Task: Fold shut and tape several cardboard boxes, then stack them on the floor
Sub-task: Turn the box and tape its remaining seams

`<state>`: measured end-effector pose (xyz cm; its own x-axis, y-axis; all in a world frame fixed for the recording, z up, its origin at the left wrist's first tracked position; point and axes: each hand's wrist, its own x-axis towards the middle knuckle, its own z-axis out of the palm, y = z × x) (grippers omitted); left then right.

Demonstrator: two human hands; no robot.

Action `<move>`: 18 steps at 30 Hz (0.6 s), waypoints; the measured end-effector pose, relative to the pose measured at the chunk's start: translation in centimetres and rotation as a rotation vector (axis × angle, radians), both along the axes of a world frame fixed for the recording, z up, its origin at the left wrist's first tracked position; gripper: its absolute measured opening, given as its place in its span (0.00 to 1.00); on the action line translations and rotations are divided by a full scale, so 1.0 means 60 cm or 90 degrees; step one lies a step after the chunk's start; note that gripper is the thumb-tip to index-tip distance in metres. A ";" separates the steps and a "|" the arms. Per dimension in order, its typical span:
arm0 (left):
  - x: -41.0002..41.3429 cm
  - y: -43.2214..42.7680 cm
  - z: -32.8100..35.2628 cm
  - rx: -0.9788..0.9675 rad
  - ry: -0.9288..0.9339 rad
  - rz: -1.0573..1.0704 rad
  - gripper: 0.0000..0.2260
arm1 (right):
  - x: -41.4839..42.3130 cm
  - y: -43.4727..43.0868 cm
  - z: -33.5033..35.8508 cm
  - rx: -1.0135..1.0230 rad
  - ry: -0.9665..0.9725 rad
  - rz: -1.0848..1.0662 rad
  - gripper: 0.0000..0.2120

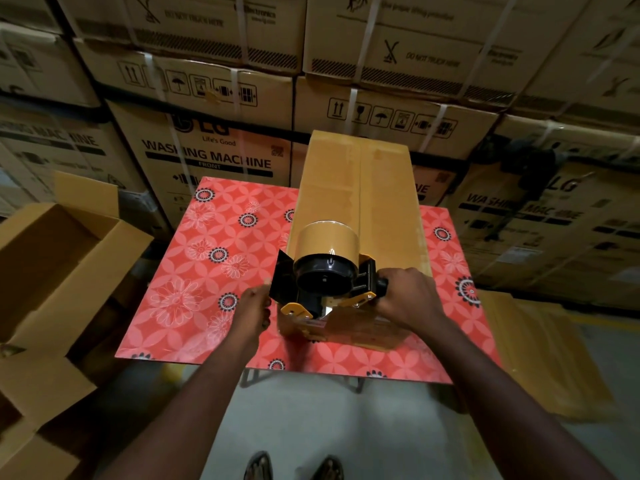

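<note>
Ok, head view only. The cardboard box (360,209) is in the centre of the frame, flaps folded shut. It lies lengthwise away from me on the table (214,271), which has a red floral cover. A seam runs down the middle of the box top, with a glossy band along it that looks like tape.

The tape dispenser (325,282) sits at the near end of the box, lower centre, black and yellow, with its brown tape roll (325,240) facing up at me. The right hand (408,296) has its fingers wrapped round the dispenser's handle, a firm grip from the right side. The left hand (254,306) is just beside the dispenser's black side plate, at the near left corner of the box. Its fingers look curled but are blurred, so I can't tell whether it pinches anything.

Open empty boxes (59,258) stand at left of frame, flaps up. Flat cardboard (540,348) lies at right, past the table edge. Stacked washing machine cartons (207,157) fill the whole upper half. My two feet (294,465) are on the grey floor (311,410), bottom centre.
</note>
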<state>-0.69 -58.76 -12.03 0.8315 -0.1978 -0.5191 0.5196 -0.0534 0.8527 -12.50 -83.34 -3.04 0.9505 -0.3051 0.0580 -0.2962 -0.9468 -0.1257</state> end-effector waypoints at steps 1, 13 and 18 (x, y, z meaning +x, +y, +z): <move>0.001 -0.001 0.002 0.000 -0.027 -0.015 0.10 | 0.000 0.000 -0.001 0.000 0.000 -0.001 0.15; 0.015 0.011 0.028 -0.073 -0.159 -0.026 0.08 | 0.001 -0.005 -0.004 0.005 0.006 -0.001 0.15; -0.014 0.001 0.041 0.051 -0.319 -0.071 0.05 | -0.002 -0.002 0.003 0.005 0.006 0.012 0.13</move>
<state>-1.53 -58.70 -9.56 0.9579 -0.2756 -0.0802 0.0363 -0.1610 0.9863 -12.62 -83.47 -2.87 0.9565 -0.2881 0.0464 -0.2802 -0.9511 -0.1301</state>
